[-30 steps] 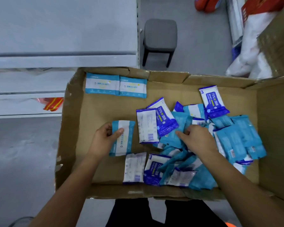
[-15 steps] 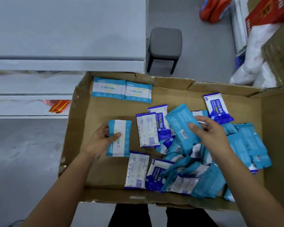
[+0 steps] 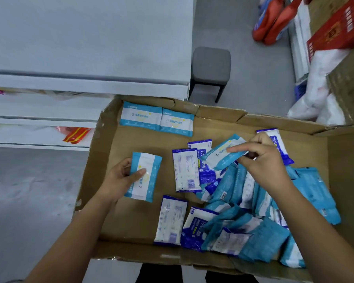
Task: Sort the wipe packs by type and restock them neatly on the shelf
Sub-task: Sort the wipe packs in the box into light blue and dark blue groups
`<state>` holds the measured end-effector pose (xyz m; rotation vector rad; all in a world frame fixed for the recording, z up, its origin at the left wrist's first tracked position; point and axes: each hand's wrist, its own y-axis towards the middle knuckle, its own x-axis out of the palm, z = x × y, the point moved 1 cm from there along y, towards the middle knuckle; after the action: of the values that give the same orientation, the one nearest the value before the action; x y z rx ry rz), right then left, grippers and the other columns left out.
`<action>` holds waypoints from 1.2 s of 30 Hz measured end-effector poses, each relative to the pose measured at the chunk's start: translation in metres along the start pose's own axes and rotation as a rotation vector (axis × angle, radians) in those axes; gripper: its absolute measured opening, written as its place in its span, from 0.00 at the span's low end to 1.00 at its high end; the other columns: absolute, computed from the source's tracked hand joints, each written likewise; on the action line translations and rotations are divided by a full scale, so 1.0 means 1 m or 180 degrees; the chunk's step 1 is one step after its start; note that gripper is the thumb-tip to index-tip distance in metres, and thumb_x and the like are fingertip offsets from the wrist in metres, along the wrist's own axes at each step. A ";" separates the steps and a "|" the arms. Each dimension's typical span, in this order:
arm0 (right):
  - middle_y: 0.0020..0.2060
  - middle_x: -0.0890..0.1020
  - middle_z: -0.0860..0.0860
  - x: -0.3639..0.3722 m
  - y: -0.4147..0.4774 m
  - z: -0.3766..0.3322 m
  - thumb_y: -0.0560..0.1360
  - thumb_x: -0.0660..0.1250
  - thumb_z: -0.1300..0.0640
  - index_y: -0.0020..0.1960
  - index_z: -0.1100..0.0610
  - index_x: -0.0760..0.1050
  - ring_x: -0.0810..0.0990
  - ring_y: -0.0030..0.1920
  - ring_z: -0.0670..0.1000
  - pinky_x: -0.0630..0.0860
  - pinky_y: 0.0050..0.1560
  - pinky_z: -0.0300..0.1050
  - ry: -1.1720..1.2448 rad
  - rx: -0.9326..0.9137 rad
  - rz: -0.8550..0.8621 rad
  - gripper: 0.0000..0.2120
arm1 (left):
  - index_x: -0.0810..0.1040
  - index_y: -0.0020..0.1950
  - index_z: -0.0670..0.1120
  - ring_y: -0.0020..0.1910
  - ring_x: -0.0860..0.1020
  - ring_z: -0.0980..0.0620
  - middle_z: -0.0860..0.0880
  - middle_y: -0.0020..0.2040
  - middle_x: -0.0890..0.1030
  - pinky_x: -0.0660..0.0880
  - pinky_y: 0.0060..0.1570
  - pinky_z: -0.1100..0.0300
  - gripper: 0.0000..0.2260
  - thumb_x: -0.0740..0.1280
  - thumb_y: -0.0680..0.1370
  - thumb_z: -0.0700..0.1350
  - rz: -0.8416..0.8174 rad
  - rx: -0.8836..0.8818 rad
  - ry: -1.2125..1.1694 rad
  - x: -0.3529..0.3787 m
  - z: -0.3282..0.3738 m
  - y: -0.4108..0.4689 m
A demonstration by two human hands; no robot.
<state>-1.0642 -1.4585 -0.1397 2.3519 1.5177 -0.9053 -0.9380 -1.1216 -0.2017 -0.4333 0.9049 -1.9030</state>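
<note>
At middle left, the left hand (image 3: 119,180) holds a blue and white wipe pack (image 3: 145,176) inside the cardboard box (image 3: 131,221). At middle right, the right hand (image 3: 264,166) pinches a second pack (image 3: 221,158) above the messy pile of packs (image 3: 253,231) in the box's lower right.

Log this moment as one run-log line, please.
left hand: holds light-blue pack | right hand: pinches second pack above pile | two matching packs: far edge of box
</note>
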 end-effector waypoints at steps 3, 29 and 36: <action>0.38 0.68 0.51 0.003 -0.006 0.002 0.69 0.72 0.74 0.50 0.48 0.85 0.72 0.37 0.42 0.68 0.43 0.26 0.0059 0.0078 -0.0078 0.22 | 0.78 0.60 0.45 0.50 0.85 0.41 0.44 0.51 0.86 0.80 0.53 0.39 0.13 0.72 0.76 0.42 -0.0015 -0.0083 -0.0023 0.001 -0.002 0.000; 0.50 0.86 0.54 0.042 0.021 0.004 0.73 0.72 0.65 0.58 0.54 0.78 0.85 0.53 0.57 0.82 0.52 0.51 0.1791 0.1452 -0.0633 0.15 | 0.80 0.59 0.44 0.44 0.86 0.51 0.48 0.49 0.87 0.81 0.35 0.62 0.10 0.69 0.78 0.38 -0.0318 -0.0281 0.0255 -0.008 0.023 -0.001; 0.52 0.84 0.48 0.077 0.051 -0.024 0.74 0.70 0.66 0.58 0.42 0.71 0.85 0.46 0.47 0.81 0.39 0.44 0.1324 0.1453 -0.1196 0.23 | 0.80 0.58 0.46 0.47 0.86 0.49 0.52 0.48 0.87 0.82 0.40 0.57 0.11 0.71 0.77 0.39 -0.0099 -0.0254 0.0259 -0.024 0.023 -0.006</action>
<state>-0.9885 -1.4118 -0.1744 2.7545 2.1692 -0.9660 -0.9157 -1.1088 -0.1799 -0.4221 1.0357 -1.9292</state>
